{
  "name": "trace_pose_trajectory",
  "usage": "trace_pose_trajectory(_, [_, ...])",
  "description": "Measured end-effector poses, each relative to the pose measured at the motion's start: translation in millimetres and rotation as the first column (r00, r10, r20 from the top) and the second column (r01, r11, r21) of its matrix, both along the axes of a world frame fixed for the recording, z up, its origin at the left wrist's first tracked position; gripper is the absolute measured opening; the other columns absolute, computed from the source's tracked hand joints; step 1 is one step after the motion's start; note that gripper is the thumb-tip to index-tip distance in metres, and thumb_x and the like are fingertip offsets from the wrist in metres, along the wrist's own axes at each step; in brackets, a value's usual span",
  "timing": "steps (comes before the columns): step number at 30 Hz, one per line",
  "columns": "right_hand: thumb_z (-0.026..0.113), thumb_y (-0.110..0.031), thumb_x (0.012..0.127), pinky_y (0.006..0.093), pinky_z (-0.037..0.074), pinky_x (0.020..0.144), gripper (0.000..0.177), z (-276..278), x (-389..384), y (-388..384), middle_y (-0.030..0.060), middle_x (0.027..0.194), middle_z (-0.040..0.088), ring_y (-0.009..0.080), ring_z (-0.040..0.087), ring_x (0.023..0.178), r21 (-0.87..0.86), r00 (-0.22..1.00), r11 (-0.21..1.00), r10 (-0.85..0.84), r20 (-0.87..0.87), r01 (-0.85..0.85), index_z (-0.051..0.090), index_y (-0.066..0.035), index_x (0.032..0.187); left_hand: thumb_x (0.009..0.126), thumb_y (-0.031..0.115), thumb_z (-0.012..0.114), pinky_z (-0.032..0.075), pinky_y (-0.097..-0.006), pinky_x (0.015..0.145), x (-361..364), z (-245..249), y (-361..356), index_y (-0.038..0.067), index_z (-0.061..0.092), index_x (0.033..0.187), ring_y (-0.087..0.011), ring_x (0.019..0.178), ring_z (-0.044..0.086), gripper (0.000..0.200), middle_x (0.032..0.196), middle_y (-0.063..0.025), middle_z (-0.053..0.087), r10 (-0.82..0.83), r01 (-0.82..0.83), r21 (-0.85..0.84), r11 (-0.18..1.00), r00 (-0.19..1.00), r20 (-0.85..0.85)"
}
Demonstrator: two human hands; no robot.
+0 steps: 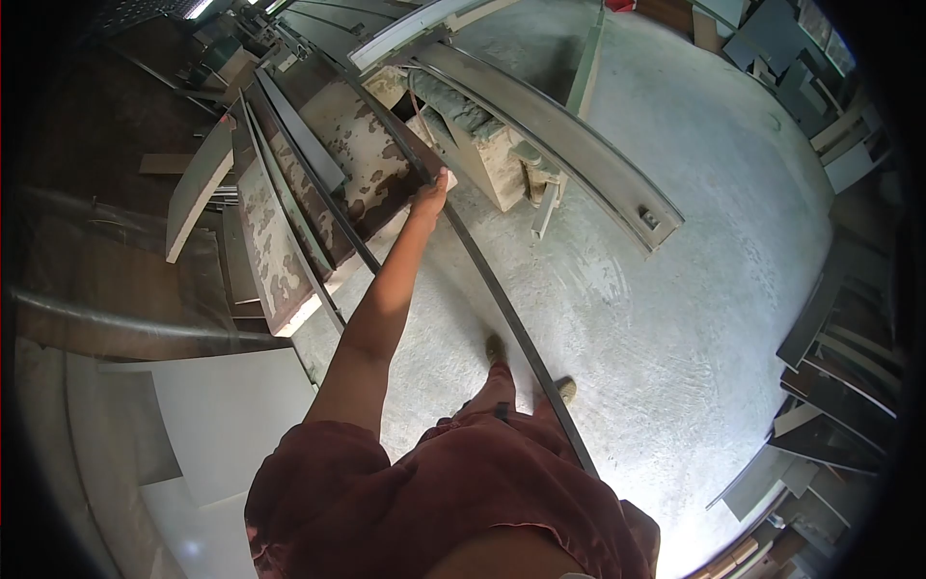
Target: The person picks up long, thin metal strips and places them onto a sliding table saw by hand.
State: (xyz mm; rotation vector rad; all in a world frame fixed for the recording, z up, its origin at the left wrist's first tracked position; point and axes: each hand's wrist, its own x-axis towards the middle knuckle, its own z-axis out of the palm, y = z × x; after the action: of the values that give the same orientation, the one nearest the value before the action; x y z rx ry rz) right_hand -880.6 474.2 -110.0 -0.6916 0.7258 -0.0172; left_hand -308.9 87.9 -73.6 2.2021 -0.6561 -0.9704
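My left hand (431, 196) is closed around a long, thin dark strip (502, 301), at the edge of a worn, patchy-topped table (362, 135). The strip runs from the machinery at the top of the view down past my body's right side. Its lower end is hidden behind my dark red shirt. My right hand is out of sight. Several other long strips, among them a grey one (301, 135), lie lengthwise on the worn table, left of my left hand.
A long metal rail (579, 159) juts out at upper right above a block-like base (487, 159). Light panels (227, 410) stand at lower left. Stacked boards (849, 386) line the right side. My feet are on the concrete floor (675, 318).
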Motion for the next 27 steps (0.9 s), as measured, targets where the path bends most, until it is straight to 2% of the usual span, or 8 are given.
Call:
trace_pose_trajectory(1, [0.066, -0.033, 0.075, 0.0327, 0.053, 0.060, 0.057, -0.3, 2.7, -2.1, 0.0155, 0.097, 0.059, 0.0227, 0.060, 0.078, -0.010, 1.000, 1.000, -0.004, -0.009, 0.004, 0.046, -0.001, 0.118, 0.077, 0.067, 0.037, 0.042, -0.0406, 0.086, 2.5, 7.5, -3.2, 0.000, 0.037, 0.127, -0.0302, 0.121, 0.033, 0.084, 0.134, -0.0236, 0.027, -0.019, 0.017, 0.041, 0.999, 0.999, 0.047])
trace_pose_trajectory(4, [0.066, -0.033, 0.075, 0.0323, 0.052, 0.060, 0.056, 0.1, 12.0, -12.5, 0.0150, 0.095, 0.059, 0.0221, 0.059, 0.077, -0.042, 0.999, 0.999, -0.016, -0.036, 0.014, 0.047, -0.002, 0.117, 0.078, 0.067, 0.037, 0.042, -0.0393, 0.087, 13.1, 10.3, -14.6, -0.003, 0.042, 0.122, -0.0313, 0.119, 0.036, 0.084, 0.132, -0.0241, 0.030, -0.028, 0.026, 0.036, 0.999, 0.999, 0.047])
trace_pose_trajectory(7, [0.067, -0.032, 0.075, 0.0320, 0.052, 0.059, 0.054, 0.2, 23.7, -16.3, 0.0144, 0.094, 0.059, 0.0215, 0.059, 0.076, -0.055, 0.998, 0.998, -0.028, -0.058, 0.024, 0.048, -0.002, 0.115, 0.078, 0.066, 0.037, 0.042, -0.0394, 0.087, 11.2, 20.8, -20.9, -0.004, 0.043, 0.121, -0.0321, 0.118, 0.038, 0.083, 0.131, -0.0235, 0.032, -0.019, 0.016, 0.047, 0.999, 0.997, 0.070])
trace_pose_trajectory(11, [0.067, -0.032, 0.075, 0.0316, 0.051, 0.059, 0.052, -0.8, 39.8, -19.1, 0.0137, 0.092, 0.059, 0.0208, 0.059, 0.075, -0.070, 0.995, 0.997, -0.047, -0.089, 0.040, 0.048, -0.002, 0.114, 0.079, 0.066, 0.036, 0.040, -0.0396, 0.090, 36.7, -0.8, -39.3, -0.005, 0.044, 0.120, -0.0325, 0.117, 0.040, 0.083, 0.128, -0.0234, 0.037, -0.003, -0.006, 0.054, 0.999, 0.986, 0.166])
trace_pose_trajectory(13, [0.067, -0.031, 0.074, 0.0313, 0.051, 0.059, 0.052, -2.0, 48.6, -24.5, 0.0133, 0.091, 0.059, 0.0204, 0.058, 0.074, -0.083, 0.993, 0.996, -0.050, -0.102, 0.042, 0.049, -0.002, 0.113, 0.075, 0.068, 0.042, 0.042, -0.0335, 0.084, 47.4, 3.8, -42.3, 0.002, 0.037, 0.127, -0.0252, 0.109, 0.043, 0.084, 0.127, -0.0117, 0.040, -0.019, 0.010, 0.109, 0.994, 0.997, 0.080])
trace_pose_trajectory(16, [0.067, -0.031, 0.074, 0.0310, 0.051, 0.058, 0.050, -4.1, 61.5, -32.6, 0.0128, 0.090, 0.059, 0.0198, 0.058, 0.073, -0.099, 0.991, 0.994, -0.055, -0.126, 0.042, 0.049, -0.002, 0.111, 0.077, 0.066, 0.041, 0.042, -0.0331, 0.085, 73.4, -15.9, -55.8, 0.003, 0.036, 0.128, -0.0248, 0.110, 0.043, 0.081, 0.128, -0.0113, 0.039, -0.016, 0.007, 0.079, 0.997, 0.994, 0.109])
trace_pose_trajectory(23, [0.068, -0.030, 0.074, 0.0302, 0.050, 0.058, 0.047, 3.1, 93.0, -59.3, 0.0115, 0.087, 0.059, 0.0185, 0.057, 0.071, -0.148, 0.978, 0.988, -0.066, -0.199, 0.037, 0.051, -0.002, 0.108, 0.080, 0.064, 0.038, 0.042, -0.0343, 0.088, 106.9, -13.1, -78.1, 0.004, 0.034, 0.129, -0.0251, 0.112, 0.041, 0.078, 0.130, -0.0113, 0.037, -0.028, 0.014, 0.132, 0.991, 0.994, 0.105])
trace_pose_trajectory(27, [0.068, -0.030, 0.074, 0.0298, 0.049, 0.057, 0.045, 8.7, 110.5, -72.2, 0.0108, 0.085, 0.059, 0.0177, 0.057, 0.070, -0.166, 0.966, 0.985, -0.079, -0.246, 0.038, 0.052, -0.003, 0.106, 0.080, 0.063, 0.038, 0.042, -0.0343, 0.087, 127.6, -22.8, -97.6, 0.003, 0.035, 0.128, -0.0255, 0.109, 0.044, 0.077, 0.127, -0.0112, 0.040, -0.023, 0.005, 0.125, 0.992, 0.989, 0.147])
